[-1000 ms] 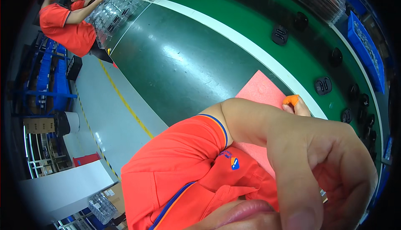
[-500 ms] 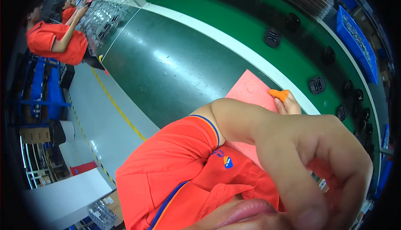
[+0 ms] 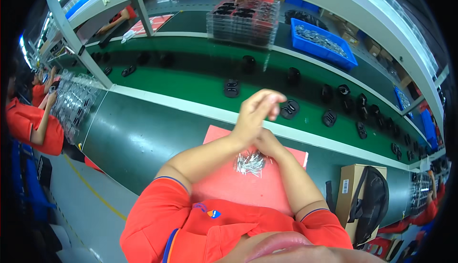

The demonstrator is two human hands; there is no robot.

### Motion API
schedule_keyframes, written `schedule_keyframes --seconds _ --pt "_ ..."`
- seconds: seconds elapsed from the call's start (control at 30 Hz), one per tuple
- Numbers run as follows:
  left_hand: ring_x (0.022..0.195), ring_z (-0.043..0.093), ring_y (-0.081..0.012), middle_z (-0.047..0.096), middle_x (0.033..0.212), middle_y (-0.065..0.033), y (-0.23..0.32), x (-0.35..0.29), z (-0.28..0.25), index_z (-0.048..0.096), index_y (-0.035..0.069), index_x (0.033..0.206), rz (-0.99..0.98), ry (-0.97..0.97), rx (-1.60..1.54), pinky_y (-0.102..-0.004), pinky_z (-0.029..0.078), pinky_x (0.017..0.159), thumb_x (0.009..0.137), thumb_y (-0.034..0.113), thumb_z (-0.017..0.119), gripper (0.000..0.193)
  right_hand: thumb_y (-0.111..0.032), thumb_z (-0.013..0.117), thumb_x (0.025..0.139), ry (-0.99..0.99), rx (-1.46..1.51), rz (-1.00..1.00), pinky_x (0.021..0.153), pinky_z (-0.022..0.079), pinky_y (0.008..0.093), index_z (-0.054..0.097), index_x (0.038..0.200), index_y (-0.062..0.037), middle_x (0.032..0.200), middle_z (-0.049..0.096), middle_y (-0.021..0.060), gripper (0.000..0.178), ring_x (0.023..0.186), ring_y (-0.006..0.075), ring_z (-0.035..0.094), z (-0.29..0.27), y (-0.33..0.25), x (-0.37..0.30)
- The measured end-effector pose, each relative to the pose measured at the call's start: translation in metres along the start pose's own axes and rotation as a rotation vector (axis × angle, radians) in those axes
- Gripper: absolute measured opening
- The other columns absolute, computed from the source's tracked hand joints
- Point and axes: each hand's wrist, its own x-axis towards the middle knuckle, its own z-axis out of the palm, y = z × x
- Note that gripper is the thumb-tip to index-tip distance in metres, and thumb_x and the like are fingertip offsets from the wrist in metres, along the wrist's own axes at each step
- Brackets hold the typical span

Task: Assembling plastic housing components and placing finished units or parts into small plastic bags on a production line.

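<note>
Metal pins lie piled on pink mat atop counter, between our forearms. We judge them light, stiff, slippery, best pinched mid-length. Left hand: fingers half-curled, nothing visible held. Right hand: fingers mostly hidden beside left hand; grip, we cannot tell.

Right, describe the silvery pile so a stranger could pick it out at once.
Start at the near dark green worktop and find the pink mat on it. Between the person's forearms lies the silvery pile of thin, needle-like pieces. It rests loose on the mat, unlike the heap inside the blue tray.
</note>
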Motion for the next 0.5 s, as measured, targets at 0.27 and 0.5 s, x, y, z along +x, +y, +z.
schedule_keyframes --seconds 0.27,0.5 --pt "0.071 0.051 -0.0067 0.056 0.079 -0.0003 -0.091 -0.004 -0.11 0.063 0.003 0.098 -0.165 0.091 0.292 -0.0213 0.041 0.066 0.098 0.022 0.046 0.026 -0.012 0.058 0.09 -0.093 0.11 0.105 0.075 0.048 0.0278 0.063 0.108 -0.0019 0.092 0.066 0.0097 0.021 0.081 0.0155 0.061 -0.009 -0.02 0.0" --pt "0.07 0.049 -0.0067 0.054 0.077 0.0014 -0.093 -0.002 -0.114 0.06 0.003 0.102 -0.438 -0.018 -0.107 -0.0212 0.041 0.066 0.099 0.028 0.046 0.029 -0.01 0.058 0.09 -0.101 0.118 0.128 0.073 0.046 0.0233 0.062 0.11 -0.001 0.091 0.064 0.0048 0.022 0.079 0.0085 0.055 -0.009 -0.026 -0.001"
